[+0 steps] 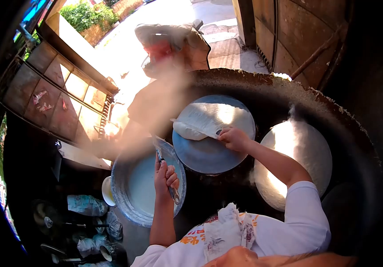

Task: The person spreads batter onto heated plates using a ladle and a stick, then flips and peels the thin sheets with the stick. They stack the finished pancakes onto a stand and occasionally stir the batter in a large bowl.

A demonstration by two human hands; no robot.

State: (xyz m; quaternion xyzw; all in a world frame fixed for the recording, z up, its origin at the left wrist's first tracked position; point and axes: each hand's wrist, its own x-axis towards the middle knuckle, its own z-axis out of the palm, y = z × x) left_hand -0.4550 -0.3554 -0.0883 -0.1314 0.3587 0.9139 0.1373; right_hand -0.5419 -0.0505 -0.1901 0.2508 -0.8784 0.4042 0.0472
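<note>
On the round griddle [209, 160] ahead of me lies a thin white pancake [209, 116], covering its far part with the near edge lifted and folded. My right hand [235, 139] is closed at that edge, pinching the pancake beside a small dark spot. My left hand [165, 177] grips a long metal-ended handle [174, 195] above the basin [121, 196]. The tool's far end is lost in blur and steam, so I cannot tell its kind. Pale, milky batter [144, 184] fills the basin below that hand.
Another griddle [291, 164] at right bears a whole pale pancake, with steam at its rim. A crusted, rusty rim [262, 78] curves behind the griddles. Plastic bags [87, 204] lie at lower left near a white cup [107, 191]. A covered scooter [169, 46] stands beyond the doorway.
</note>
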